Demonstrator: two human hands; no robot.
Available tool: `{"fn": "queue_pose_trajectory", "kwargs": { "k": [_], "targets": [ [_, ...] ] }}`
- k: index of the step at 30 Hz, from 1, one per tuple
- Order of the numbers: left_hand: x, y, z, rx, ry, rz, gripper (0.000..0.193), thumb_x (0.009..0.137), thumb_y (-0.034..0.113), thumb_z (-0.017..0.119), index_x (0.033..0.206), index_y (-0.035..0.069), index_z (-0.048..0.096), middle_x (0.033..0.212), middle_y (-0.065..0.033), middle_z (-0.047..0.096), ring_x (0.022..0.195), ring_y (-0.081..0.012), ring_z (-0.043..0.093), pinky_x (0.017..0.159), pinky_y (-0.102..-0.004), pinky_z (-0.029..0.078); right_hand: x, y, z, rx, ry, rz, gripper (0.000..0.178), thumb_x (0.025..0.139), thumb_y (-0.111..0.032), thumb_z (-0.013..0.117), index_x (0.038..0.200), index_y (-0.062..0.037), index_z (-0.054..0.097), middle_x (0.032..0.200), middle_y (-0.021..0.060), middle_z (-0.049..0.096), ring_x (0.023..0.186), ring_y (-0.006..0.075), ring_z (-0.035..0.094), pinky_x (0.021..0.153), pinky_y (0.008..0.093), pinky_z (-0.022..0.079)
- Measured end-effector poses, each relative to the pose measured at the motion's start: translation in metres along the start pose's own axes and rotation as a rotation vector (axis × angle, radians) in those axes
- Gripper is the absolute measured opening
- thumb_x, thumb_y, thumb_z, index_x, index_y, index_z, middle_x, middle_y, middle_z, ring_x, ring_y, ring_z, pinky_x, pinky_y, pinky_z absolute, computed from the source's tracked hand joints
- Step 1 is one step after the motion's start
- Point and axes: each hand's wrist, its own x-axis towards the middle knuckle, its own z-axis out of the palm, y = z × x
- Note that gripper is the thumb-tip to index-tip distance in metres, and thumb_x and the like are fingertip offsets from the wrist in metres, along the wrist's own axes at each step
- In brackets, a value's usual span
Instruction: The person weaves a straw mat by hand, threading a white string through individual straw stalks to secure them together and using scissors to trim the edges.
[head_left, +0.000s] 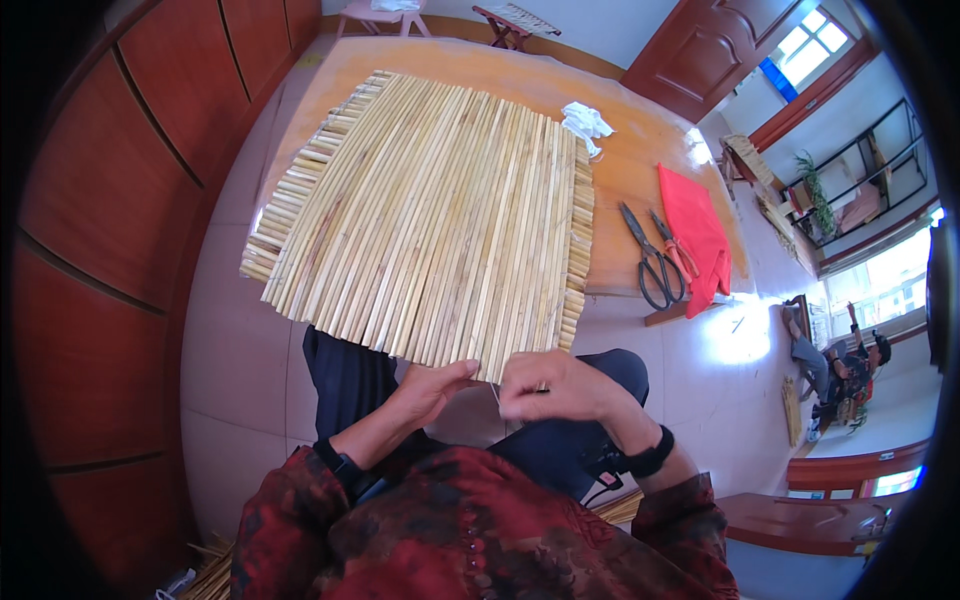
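A mat of straw-coloured reed stalks (430, 210) lies over the table and reaches past its near edge toward my lap. Its upper stalks run lengthwise, and the ends of crosswise stalks show beneath them along both sides. My left hand (428, 392) grips the near edge, thumb on top and fingers tucked under, partly hidden. Just right of it, my right hand (560, 390) is closed beside the same edge. A thin pale thread (495, 391) runs from the stalk ends toward its fingers, which seem to pinch it; the fingertips are turned away.
On the orange wooden table (625, 130), right of the mat, lie black scissors (655, 265), pliers with red handles (675, 245) and a red cloth (697, 230). A crumpled white cloth (585, 125) sits at the far corner. Another person (855, 375) sits at far right.
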Motion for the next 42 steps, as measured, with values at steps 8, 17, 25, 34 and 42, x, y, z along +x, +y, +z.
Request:
{"fn": "queue_pose_trajectory", "kwargs": {
  "k": [8,17,25,34,42],
  "targets": [
    [-0.002,0.001,-0.007,0.047,0.014,-0.016,0.052,0.081,0.002,0.058,0.128,0.002,0.037,0.118,-0.0121,0.052,0.106,-0.0252,0.055,0.089,-0.0398,0.048,-0.018,0.002,0.037,0.13,0.206,-0.055,0.014,0.083,-0.013,0.061,0.094,-0.0036,0.063,0.087,0.0062,0.062,0.083,0.0143,0.059,0.075,0.028,0.047],
    [-0.001,0.007,0.003,0.108,-0.015,0.018,0.042,0.083,0.004,0.056,0.123,0.003,0.043,0.113,-0.0108,0.055,0.101,-0.0238,0.057,0.084,-0.0418,0.05,-0.026,-0.008,0.046,-0.081,-0.064,-0.397,0.016,0.084,-0.02,0.059,0.093,-0.0064,0.062,0.085,0.0063,0.061,0.077,0.0195,0.061,0.068,0.032,0.047],
    [-0.002,0.012,-0.004,0.206,-0.029,-0.005,0.037,0.084,0.01,0.057,0.119,0.003,0.047,0.107,-0.0098,0.058,0.095,-0.022,0.059,0.078,-0.0422,0.052,-0.052,-0.03,0.049,0.028,-0.137,-0.103,0.018,0.084,-0.026,0.06,0.085,-0.0076,0.06,0.081,0.0068,0.058,0.076,0.0243,0.057,0.069,0.0345,0.045],
    [-0.01,0.025,0.001,0.344,-0.031,-0.13,0.041,0.085,0.021,0.06,0.119,0.001,0.049,0.105,-0.0123,0.061,0.094,-0.0239,0.062,0.073,-0.0376,0.051,-0.067,-0.033,0.05,-0.183,-0.214,-0.342,0.021,0.088,-0.024,0.058,0.099,-0.0066,0.061,0.08,0.0064,0.059,0.08,0.0219,0.06,0.067,0.0323,0.047],
    [-0.003,0.014,0.001,0.304,-0.003,-0.028,0.036,0.087,0.017,0.056,0.117,-0.001,0.049,0.104,-0.0153,0.061,0.093,-0.028,0.062,0.071,-0.0382,0.053,-0.082,-0.045,0.055,0.418,-0.544,-0.594,0.023,0.091,-0.016,0.053,0.109,-0.0033,0.06,0.1,0.0105,0.062,0.094,0.0238,0.059,0.08,0.0343,0.045]
  ]
}}
